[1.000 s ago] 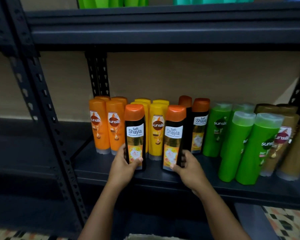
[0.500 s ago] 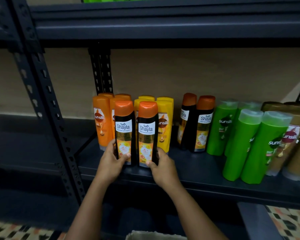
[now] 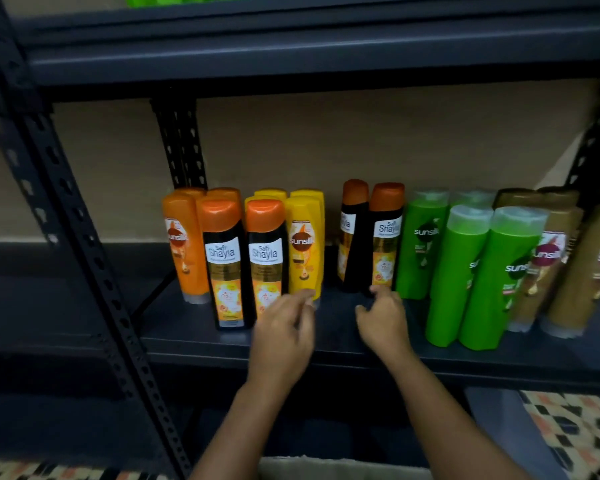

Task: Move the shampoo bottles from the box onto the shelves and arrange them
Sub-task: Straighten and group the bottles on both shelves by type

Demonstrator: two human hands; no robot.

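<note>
Single head cam, wide-angle, facing fwd and slightly down at the middle shelf (image 3: 326, 344) from close range. Upper shelf (image 3: 291, 60) edge cuts across top of frame; forearms enter from bottom centre. No 2nd view, so no overlap.

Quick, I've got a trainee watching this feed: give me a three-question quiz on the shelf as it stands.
1. True or false: the left hand grips a bottle.
2. Which bottles stand directly behind the two front black Shayla bottles? A) green B) orange and yellow C) brown
3. Fill in: the right hand reaches toward the rear pair of ____ bottles.

Key: 1 false, it holds nothing; 2 B; 3 black.
</note>
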